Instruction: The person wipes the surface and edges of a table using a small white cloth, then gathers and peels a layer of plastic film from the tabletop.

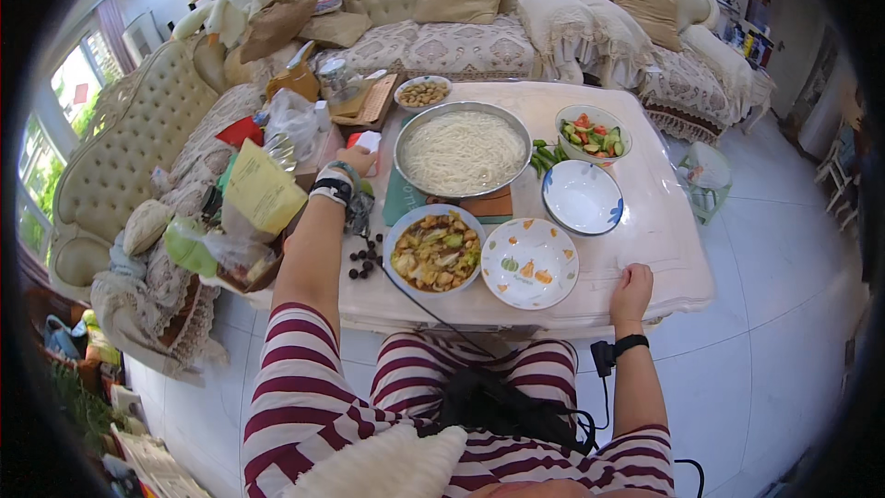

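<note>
My left hand reaches to the left side of the table, its fingers at a small red and white packet; whether they grip it is unclear. My right hand rests on the table's near right edge, fingers curled, with nothing visible in it. Between them stand a bowl of stewed vegetables and a pumpkin-patterned plate. Behind these are a large metal basin of white noodles and a white bowl with blue petals. A glass bowl of cucumber and tomato salad is farther right.
Green peppers lie beside the basin, and a bowl of nuts stands behind it. Small dark round fruits lie near the stew bowl. Plastic bags and a yellow paper crowd the left side. A black cable crosses the near edge.
</note>
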A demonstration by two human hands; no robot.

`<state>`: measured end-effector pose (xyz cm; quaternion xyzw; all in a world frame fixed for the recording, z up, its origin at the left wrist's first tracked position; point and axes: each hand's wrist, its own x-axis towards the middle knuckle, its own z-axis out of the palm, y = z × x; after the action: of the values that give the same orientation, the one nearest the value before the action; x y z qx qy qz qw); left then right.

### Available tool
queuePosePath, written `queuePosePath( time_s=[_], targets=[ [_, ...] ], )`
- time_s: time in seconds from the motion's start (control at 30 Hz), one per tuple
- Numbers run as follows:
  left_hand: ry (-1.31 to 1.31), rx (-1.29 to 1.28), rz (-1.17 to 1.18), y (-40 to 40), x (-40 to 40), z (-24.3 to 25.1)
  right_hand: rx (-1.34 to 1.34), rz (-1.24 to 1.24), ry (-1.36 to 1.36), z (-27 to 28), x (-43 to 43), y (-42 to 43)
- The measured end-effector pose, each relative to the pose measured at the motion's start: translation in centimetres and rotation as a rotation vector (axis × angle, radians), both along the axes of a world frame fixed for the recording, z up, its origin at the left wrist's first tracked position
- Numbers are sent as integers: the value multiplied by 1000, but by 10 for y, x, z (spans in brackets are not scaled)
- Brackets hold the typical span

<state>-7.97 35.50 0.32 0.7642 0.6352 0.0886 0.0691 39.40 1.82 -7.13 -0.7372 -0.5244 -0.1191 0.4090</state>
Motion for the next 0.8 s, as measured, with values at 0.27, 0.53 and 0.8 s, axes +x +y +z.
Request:
queuePosePath(
  time_s=[0.27, 0.53, 0.8],
  targets=[
    [457, 119, -177, 39, -41, -46, 22, 0, 3, 3, -9, 3],
    [-239, 494, -36, 5, -21, 21, -23, -21, 15, 3, -5, 2],
    [457, -25, -211, 29, -23, -20, 0, -9, 20, -2, -5, 3]
  ],
)
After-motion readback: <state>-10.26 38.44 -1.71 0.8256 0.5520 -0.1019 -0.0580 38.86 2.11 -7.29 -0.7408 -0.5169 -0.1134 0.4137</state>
